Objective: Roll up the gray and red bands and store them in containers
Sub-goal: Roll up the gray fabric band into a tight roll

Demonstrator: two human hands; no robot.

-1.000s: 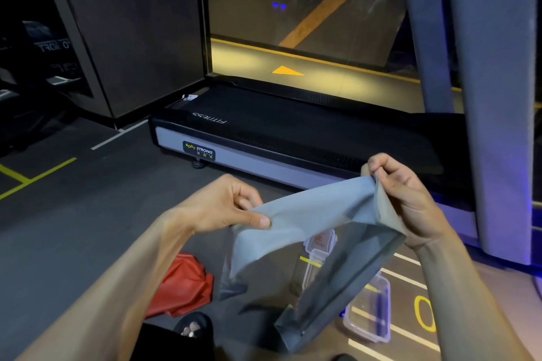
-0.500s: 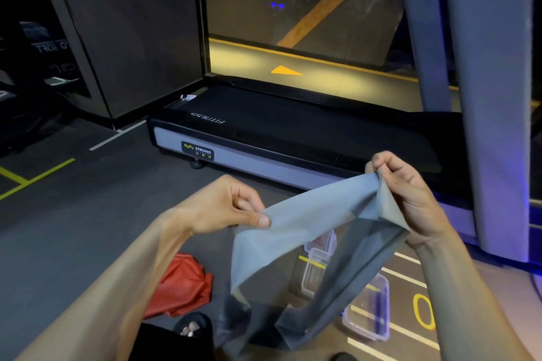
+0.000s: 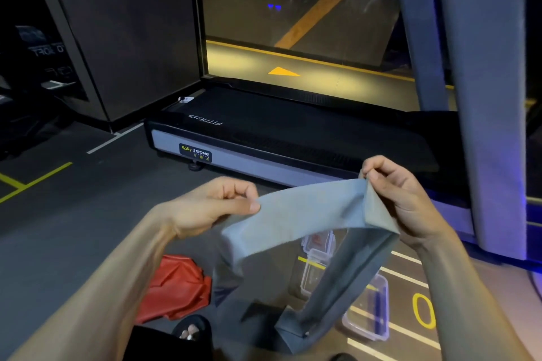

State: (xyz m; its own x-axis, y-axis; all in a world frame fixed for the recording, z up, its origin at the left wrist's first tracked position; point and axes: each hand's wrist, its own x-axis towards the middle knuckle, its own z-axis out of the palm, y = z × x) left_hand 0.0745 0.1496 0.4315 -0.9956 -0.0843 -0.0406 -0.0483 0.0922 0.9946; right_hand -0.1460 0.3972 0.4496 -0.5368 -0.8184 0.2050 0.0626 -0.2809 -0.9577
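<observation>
The gray band is up in the air between both hands, well above the floor. The left hand pinches its left end between thumb and curled fingers, and the right hand pinches the upper right corner where the band folds over. From that fold the rest of the band hangs down and trails toward the floor near the person's feet, its loose end lying creased at the bottom of the view.

This looks like the start of the first step: the band is being spread and straightened between the hands, and no roll has formed yet. The next move probably calls for bringing one end over on itself and turning it tightly, while the other hand keeps the strip flat and feeds the hanging length in without twists. The drooping tail would need gathering up so it does not drag.

The red band lies crumpled on the floor to the near left, untouched. Two clear plastic containers sit on the floor to the near right, partly hidden behind the hanging gray strip: one container farther off and another container nearer. Both appear open and without a band inside, though the gray strip covers part of each. A treadmill stands just beyond.
</observation>
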